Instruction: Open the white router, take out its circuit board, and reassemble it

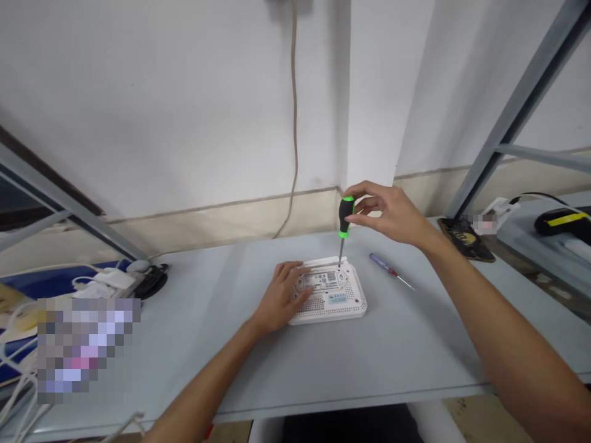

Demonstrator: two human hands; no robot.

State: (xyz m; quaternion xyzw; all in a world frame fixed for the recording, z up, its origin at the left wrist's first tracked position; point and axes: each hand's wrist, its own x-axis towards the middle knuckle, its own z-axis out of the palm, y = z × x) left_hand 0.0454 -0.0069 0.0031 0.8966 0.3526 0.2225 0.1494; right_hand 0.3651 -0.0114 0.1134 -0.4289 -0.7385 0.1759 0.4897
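Observation:
A white router (344,311) lies on the table with its label and vent holes facing up. Across its left end, my left hand (278,298) rests with fingers spread and pressed lightly on the casing. My right hand (385,212) pinches the handle of a green and black screwdriver (345,218) between thumb and fingers. The screwdriver stands nearly upright, its tip at a hole near the router's far right corner. Whether the tip sits on a screw is too small to see. To the right lies a second, thin screwdriver (383,264) with a blue, see-through handle.
Chargers and a power strip (108,283) with tangled white cables crowd the left side, beside a blurred-out patch. A dark phone-like object (466,239) lies at the right edge near a metal post (501,132). A cable (294,123) hangs down the wall behind.

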